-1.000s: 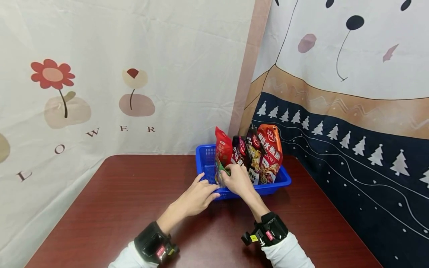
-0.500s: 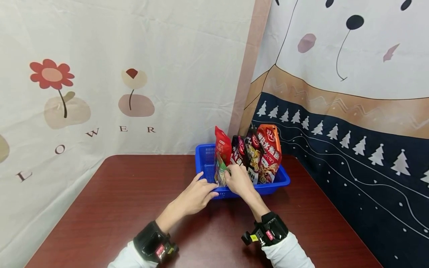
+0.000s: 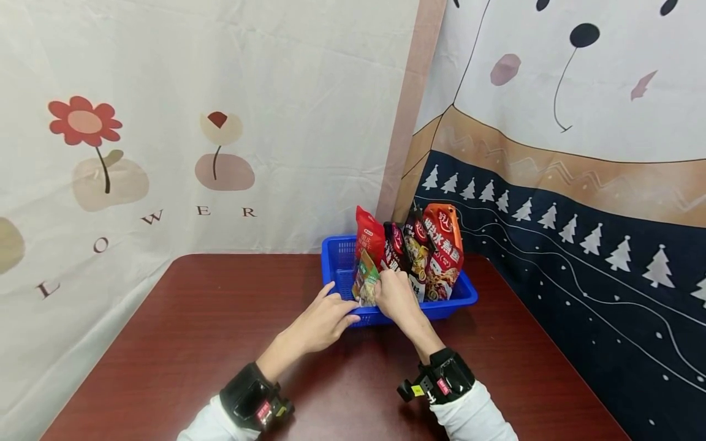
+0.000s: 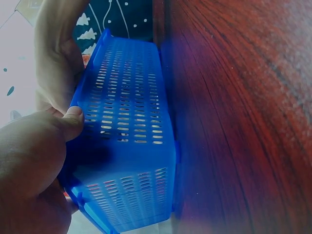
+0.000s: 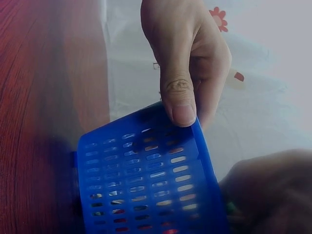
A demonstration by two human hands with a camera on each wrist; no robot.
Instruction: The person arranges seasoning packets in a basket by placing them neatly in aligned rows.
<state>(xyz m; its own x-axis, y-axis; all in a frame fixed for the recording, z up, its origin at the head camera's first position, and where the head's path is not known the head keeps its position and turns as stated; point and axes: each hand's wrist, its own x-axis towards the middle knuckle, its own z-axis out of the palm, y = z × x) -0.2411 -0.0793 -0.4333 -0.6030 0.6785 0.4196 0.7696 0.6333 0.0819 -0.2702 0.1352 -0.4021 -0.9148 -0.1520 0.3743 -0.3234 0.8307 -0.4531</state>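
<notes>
A blue plastic basket (image 3: 333, 263) stands at the far side of the table. My left hand (image 3: 322, 321) grips its front left corner, thumb outside the rim in the left wrist view. Inside, my right hand (image 3: 399, 300) holds the right edge of a small green food packet (image 3: 366, 282) with curled fingers; the fingertips are mostly hidden. A red packet (image 3: 369, 236) leans upright behind the green one. To the right stand two dark seasoning packets, one narrow (image 3: 393, 248) and one with a food picture (image 3: 417, 248), then a red-orange seasoning packet (image 3: 444, 251).
The reddish-brown table (image 3: 220, 318) spreads in front and to the left. A pale flower-printed cloth (image 3: 298, 122) hangs behind, and a dark tree-printed cloth (image 3: 551, 269) hangs along the right side.
The green packet's printed front has turned more into view and the red packet has shifted slightly right. My right hand has moved a little right; my left hand keeps its place on the rim.
</notes>
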